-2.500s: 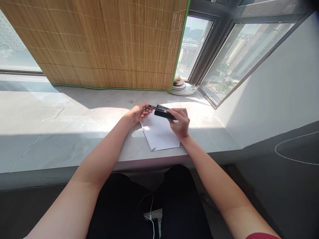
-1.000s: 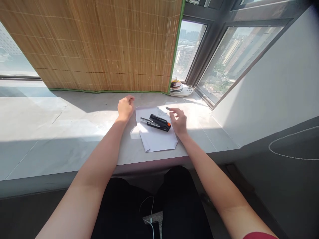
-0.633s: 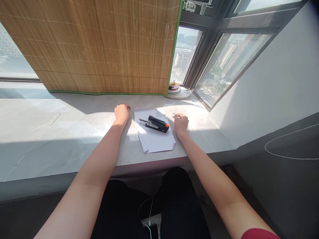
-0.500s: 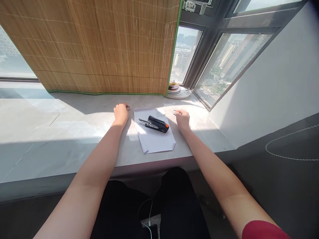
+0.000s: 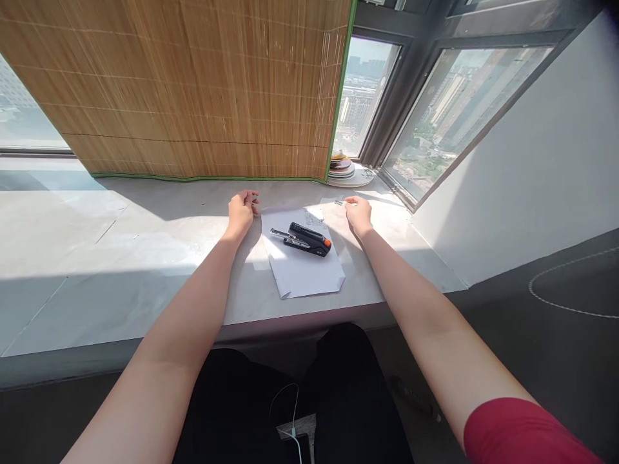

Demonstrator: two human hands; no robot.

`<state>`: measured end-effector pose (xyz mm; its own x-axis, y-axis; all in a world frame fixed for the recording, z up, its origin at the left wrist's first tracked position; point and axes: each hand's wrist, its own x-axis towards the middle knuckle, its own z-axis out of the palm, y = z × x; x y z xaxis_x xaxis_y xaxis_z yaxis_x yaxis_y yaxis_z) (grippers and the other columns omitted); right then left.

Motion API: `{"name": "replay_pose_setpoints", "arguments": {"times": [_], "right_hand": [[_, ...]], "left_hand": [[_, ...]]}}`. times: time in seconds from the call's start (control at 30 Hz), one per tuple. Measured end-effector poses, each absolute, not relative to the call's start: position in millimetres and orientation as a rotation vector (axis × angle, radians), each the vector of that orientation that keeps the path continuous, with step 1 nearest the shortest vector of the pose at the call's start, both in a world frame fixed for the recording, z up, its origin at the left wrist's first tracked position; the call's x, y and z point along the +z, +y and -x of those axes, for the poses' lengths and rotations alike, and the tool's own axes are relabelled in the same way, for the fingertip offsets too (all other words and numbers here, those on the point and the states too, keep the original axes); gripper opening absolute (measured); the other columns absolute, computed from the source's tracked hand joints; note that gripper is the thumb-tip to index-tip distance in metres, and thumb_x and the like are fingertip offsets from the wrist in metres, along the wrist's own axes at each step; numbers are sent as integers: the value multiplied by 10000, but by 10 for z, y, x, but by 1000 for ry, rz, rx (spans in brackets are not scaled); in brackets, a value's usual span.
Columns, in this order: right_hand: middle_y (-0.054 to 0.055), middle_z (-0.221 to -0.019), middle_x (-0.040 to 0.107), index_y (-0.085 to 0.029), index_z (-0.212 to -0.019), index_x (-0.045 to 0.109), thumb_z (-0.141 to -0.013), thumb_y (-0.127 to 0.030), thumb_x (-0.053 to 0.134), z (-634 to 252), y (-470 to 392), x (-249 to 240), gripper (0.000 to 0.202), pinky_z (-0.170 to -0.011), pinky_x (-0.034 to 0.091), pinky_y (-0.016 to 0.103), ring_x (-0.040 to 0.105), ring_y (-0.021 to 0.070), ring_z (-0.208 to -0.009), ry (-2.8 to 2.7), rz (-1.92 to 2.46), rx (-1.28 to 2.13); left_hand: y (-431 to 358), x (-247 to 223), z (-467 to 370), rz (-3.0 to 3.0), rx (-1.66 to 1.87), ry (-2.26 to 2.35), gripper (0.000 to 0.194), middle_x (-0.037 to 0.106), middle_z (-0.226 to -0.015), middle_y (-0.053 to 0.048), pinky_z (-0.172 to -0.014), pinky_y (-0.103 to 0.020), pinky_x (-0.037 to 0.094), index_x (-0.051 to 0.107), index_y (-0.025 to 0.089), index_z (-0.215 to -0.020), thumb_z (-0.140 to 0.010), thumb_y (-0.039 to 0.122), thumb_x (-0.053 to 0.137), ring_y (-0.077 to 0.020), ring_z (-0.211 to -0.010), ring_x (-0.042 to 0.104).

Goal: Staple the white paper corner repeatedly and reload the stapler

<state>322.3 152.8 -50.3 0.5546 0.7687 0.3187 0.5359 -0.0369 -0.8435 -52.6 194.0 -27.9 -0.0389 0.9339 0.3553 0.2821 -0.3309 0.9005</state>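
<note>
A black stapler (image 5: 309, 240) with an orange tip at its rear lies opened up, its metal staple channel showing. It rests on white paper sheets (image 5: 309, 277) with one corner curled. Left of the paper, my left hand (image 5: 242, 211) has its fingers curled together; a tiny greyish thing seems to be at the fingertips, too small to name. My right hand (image 5: 358, 214), to the paper's right, pinches one end of a short silvery strip of staples (image 5: 339, 202). Both hands are just above or on the sill; contact is unclear.
The pale stone sill (image 5: 145, 251) ends at a front edge above my legs. A bamboo blind (image 5: 207, 90) hangs behind it. Stacked plates (image 5: 344, 171) stand in the window corner. A white cable (image 5: 296, 419) runs between my knees; a beaded cord (image 5: 546, 293) hangs at right.
Both hands have moved slightly away from me. My left fingers have loosened a little, and the staple strip at my right fingertips shows more. The stapler and paper stay put.
</note>
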Motion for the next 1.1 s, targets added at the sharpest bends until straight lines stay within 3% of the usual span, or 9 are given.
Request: {"name": "replay_pose_setpoints", "arguments": {"times": [0.17, 0.3, 0.4, 0.47, 0.57, 0.77, 1.1], "right_hand": [[53, -942, 733, -200, -878, 692, -891, -404, 606, -2912, 1124, -461, 221, -925, 548, 390, 646, 212, -892, -1047, 1664, 346], [41, -896, 698, -229, -817, 655, -1019, -604, 533, -2564, 723, -296, 443, -888, 551, 372, 645, 218, -931, -1392, 1394, 362], [63, -1035, 716, -245, -985, 712, -1028, -703, 544, -2395, 570, -190, 490, -924, 562, 392, 658, 230, -991, -1795, 1109, 390], [84, -1135, 727, -249, -1137, 723, -931, -733, 697, -2344, 545, -189, 527, -921, 579, 407, 675, 242, -997, -2020, 999, 431], [98, -1186, 763, -249, -1252, 719, -847, -623, 823, -2335, 563, -274, 561, -953, 594, 444, 716, 276, -1039, -2096, 1018, 394], [78, -1052, 788, -253, -1218, 760, -863, -370, 732, -2410, 648, -348, 375, -900, 602, 467, 716, 279, -943, -1921, 1132, 232], [79, -1039, 785, -252, -1170, 770, -792, -313, 728, -2440, 724, -318, 385, -908, 590, 488, 695, 297, -942, -1883, 1197, 187]], "left_hand": [[1982, -309, 507, -1671, 1331, 1308, 236, 760, -945, -73, -798, -349, 562, 727, 236, -1060, -957, 432, 645, -185, -735, 691], [1904, -249, 451, -1744, 1357, 1202, 286, 788, -1001, -92, -907, -371, 565, 736, 240, -1135, -997, 459, 615, -215, -898, 720], [1816, -180, 395, -1813, 1358, 1112, 339, 801, -1011, -90, -968, -378, 554, 732, 240, -1176, -997, 512, 634, -229, -986, 730], [1769, -144, 353, -1832, 1334, 1028, 340, 806, -1006, -103, -960, -386, 559, 732, 221, -1136, -989, 518, 652, -232, -972, 738], [1730, -119, 296, -1892, 1263, 943, 297, 815, -1018, -115, -947, -395, 562, 733, 201, -1072, -975, 477, 681, -238, -978, 742], [1675, -120, 213, -2013, 1191, 908, 231, 810, -1090, -106, -936, -379, 550, 766, 200, -1033, -998, 408, 670, -233, -1019, 724], [1626, -204, 34, -2232, 948, 789, 115, 796, -1007, -69, -1025, -427, 539, 801, 260, -912, -890, 373, 806, -266, -1046, 697]]}}
